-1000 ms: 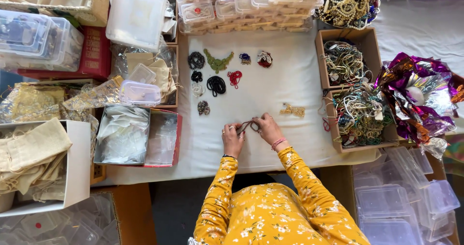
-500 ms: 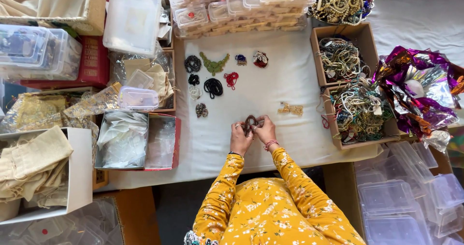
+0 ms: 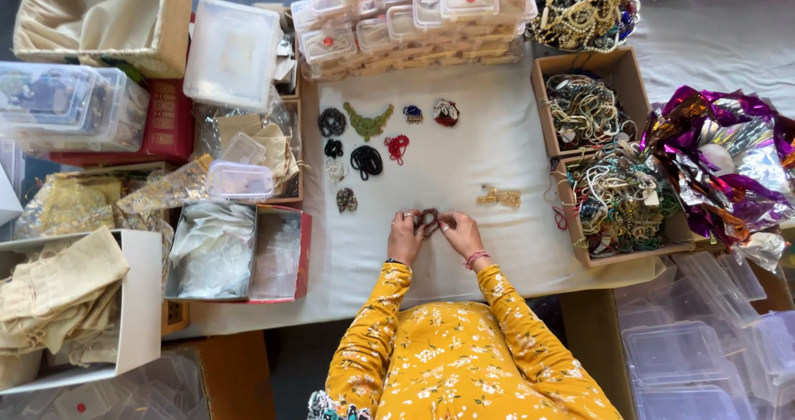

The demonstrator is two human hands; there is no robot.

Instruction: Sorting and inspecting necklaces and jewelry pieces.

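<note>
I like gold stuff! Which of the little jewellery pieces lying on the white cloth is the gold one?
The gold piece lies alone, to the right of the person's right hand. The others, black, green, red and blue, sit grouped further up on the white cloth.

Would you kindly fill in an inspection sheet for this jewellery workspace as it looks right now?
Surface: white cloth over the table, partly bare in the middle.
Job's things: dark bead string between both hands; small bead pieces in rows above it, among them a green necklace, plus a gold piece to the right.
Clutter: stacked clear boxes at the top, cardboard boxes of necklaces right, foil wrap, cloth pouches left.
Grips: left hand and right hand both pinch the bead string.
Cables: nothing seen.
Surroundings: empty clear boxes at lower right.
</note>
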